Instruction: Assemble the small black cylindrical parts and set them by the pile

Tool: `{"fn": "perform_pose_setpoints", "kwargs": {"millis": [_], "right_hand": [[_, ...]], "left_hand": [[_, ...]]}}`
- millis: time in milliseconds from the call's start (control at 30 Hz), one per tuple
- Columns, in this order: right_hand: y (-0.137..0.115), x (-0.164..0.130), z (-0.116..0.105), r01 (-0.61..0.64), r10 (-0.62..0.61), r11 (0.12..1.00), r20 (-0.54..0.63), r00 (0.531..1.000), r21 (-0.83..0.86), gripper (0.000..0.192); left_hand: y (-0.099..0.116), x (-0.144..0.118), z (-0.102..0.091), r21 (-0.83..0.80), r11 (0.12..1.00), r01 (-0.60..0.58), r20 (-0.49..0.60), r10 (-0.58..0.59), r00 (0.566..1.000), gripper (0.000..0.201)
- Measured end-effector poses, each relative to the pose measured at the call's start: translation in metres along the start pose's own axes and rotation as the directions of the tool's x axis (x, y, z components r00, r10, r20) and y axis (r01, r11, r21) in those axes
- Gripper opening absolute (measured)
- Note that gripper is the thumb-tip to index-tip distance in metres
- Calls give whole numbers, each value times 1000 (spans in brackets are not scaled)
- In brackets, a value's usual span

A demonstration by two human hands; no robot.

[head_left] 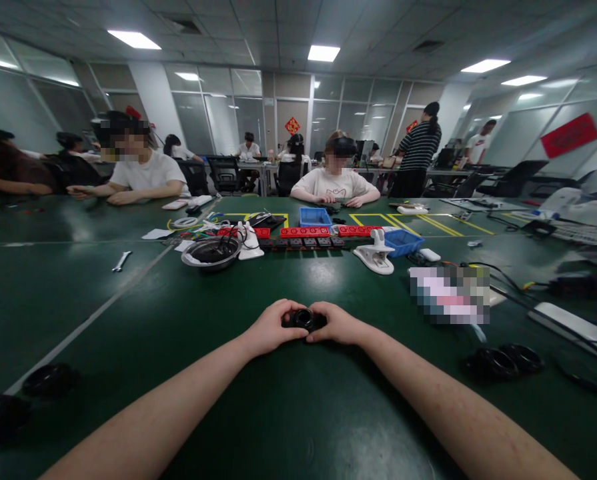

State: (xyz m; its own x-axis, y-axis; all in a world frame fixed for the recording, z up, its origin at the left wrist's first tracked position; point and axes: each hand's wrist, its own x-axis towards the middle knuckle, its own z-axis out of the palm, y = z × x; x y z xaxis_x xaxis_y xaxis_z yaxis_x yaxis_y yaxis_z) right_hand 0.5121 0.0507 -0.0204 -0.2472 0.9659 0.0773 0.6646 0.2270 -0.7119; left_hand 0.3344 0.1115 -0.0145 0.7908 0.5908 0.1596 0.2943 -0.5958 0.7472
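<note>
A small black ring-shaped part (303, 327) with a round opening facing up is held at the middle of the table, close above or on the green top. My left hand (274, 327) curls round its left side, thumb in front and fingers behind. On the other side, my right hand (335, 324) is closed on the same part, its thumb near the left thumb. My fingers hide much of its outer edge. Similar black ring-shaped parts (498, 364) lie by my right forearm, and more dark parts (51, 381) lie at the far left.
Beyond my hands stand a metal bowl (213, 265) with black cables, red socket strips (305, 232), a blue tray (403, 243) and a white clip base (377, 255). A wrench (121, 261) lies left. Across the table sits a person (334, 180) in a headset.
</note>
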Motion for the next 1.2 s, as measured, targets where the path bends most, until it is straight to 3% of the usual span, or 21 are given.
{"fn": "perform_pose_setpoints", "kwargs": {"millis": [100,200,333,400,467,567,633,967,1200], "right_hand": [[-3,1,9,-91,80,989,-99,992,-115,35],[-9,3,21,-233,153,924,-264,952,-304,36],[-18,4,31,-354,180,826,-391,903,-438,33],[-18,2,29,-315,154,848,-371,916,-426,38],[-16,-1,22,-188,77,911,-296,952,-367,47],[-12,-5,8,45,-67,967,-80,995,-253,50],[-10,-7,0,116,-110,973,38,993,-197,41],[-6,-6,-3,126,-119,986,69,990,-109,31],[-9,-6,-5,104,-94,986,85,992,-131,29]], "left_hand": [[4,-3,6,35,997,66,-119,-61,991,37],[8,-4,14,79,985,151,-266,-125,956,35],[11,-2,17,114,981,159,-317,-116,941,33],[10,-1,14,103,986,129,-292,-93,952,33],[8,-2,9,85,993,78,-216,-58,975,33],[5,-3,1,39,999,-5,-48,7,999,34],[3,-5,-2,-7,1000,-29,27,29,999,37],[6,-8,-4,-83,996,-39,58,43,997,35],[8,-7,-4,-14,999,-37,58,38,998,37]]}}
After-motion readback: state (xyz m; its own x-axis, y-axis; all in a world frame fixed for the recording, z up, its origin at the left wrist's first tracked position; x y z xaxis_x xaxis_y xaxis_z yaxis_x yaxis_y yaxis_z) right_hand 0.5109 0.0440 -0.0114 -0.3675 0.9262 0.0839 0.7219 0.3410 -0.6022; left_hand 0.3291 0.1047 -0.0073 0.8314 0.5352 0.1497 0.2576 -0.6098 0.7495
